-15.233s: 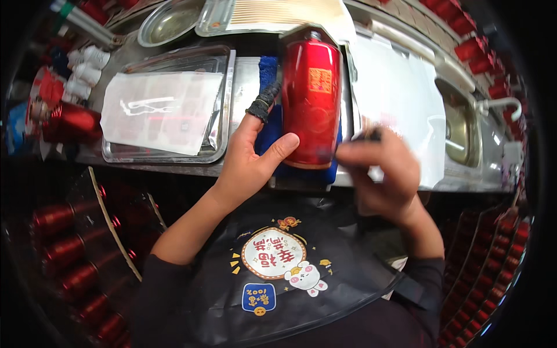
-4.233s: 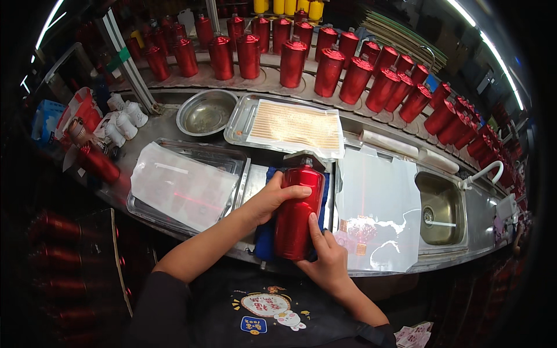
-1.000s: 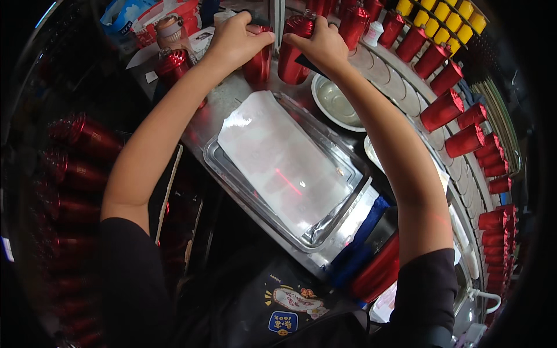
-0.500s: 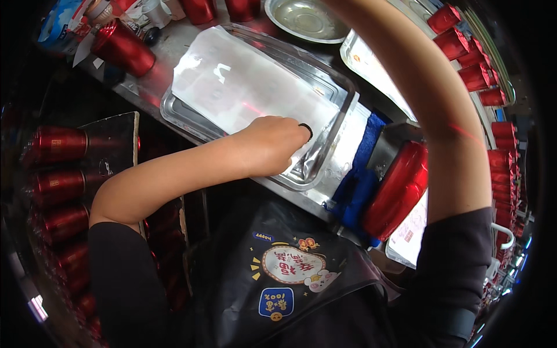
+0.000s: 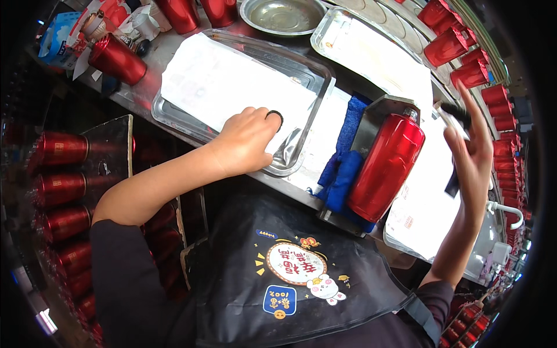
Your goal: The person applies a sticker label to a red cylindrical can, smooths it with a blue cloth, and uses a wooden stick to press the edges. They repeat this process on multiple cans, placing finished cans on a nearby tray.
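Note:
My left hand point(image 5: 249, 139) rests at the near right corner of a metal tray point(image 5: 155, 110), fingers curled down over a white sheet point(image 5: 226, 75). A black ring circles one finger, and what lies under the fingertips is hidden. My right hand point(image 5: 474, 153) is raised at the right, motion-blurred, with a dark tool point(image 5: 456, 113) at its thumb and fingers; the tool's kind is unclear. Between my hands, a shiny red metal bottle point(image 5: 387, 165) with a bare threaded neck lies tilted on a metal holder point(image 5: 380, 113) padded with blue cloth point(image 5: 342, 174).
White printed sheets point(image 5: 409, 223) lie right of the bottle. Behind are a round metal bowl point(image 5: 284, 17) and a second tray point(image 5: 333, 26) with white sheets. Red cups point(image 5: 119, 61) stand at the back left, more point(image 5: 444, 46) at the right, and several red cups point(image 5: 61, 185) fill a left rack.
My right arm has drawn back from the far side to the right, bringing its hand and a dark tool into view. The left hand stays on the tray; the view has shifted slightly.

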A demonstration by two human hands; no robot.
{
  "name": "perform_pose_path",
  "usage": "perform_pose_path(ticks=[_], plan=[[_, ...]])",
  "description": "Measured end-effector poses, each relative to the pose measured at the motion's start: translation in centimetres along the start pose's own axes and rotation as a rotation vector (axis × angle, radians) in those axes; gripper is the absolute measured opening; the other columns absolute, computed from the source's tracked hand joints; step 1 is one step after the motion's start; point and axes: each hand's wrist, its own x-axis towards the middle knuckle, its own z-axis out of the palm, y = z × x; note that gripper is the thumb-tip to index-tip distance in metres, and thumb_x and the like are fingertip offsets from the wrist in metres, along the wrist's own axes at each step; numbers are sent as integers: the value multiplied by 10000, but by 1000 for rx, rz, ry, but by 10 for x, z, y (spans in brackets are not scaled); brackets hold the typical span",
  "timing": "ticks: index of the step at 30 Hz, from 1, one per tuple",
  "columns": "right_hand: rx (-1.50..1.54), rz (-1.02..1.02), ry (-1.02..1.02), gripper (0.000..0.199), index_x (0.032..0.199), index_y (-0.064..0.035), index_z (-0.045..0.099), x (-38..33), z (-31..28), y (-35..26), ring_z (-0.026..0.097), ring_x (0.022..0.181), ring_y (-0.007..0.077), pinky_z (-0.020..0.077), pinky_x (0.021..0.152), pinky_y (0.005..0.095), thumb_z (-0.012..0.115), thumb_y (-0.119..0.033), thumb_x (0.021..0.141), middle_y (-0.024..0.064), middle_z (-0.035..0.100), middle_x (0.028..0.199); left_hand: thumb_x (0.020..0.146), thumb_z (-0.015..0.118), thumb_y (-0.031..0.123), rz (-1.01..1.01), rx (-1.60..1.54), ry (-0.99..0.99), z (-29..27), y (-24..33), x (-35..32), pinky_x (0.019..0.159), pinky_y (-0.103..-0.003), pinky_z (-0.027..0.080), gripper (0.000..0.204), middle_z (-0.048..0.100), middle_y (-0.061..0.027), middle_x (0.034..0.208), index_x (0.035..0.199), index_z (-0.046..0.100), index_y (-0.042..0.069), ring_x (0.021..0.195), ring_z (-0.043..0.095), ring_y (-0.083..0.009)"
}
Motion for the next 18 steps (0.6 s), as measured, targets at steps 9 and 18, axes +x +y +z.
perform_pose_path(ticks=[9, 18], plan=[[182, 494, 104, 645, 1494, -61, 523, -73, -4, -5, 653, 1139, 203, 520, 921, 296, 699, -341, 940, 165, 624, 1395, 750, 674, 70, 8, -44, -68, -31, -46, 10, 854, -463, 521, 306, 680, -230, 986, 1035, 618, -26, 983, 654, -401], [368, 526, 138, 611, 1472, -21, 533, -84, 23, -15, 655, 1110, 203, 476, 1030, 340, 703, -250, 931, 149, 707, 1190, 831, 600, 64, -105, -68, 128, -66, -53, 12, 741, -507, 523, 133, 687, -239, 832, 940, 592, -12, 823, 676, -436]])
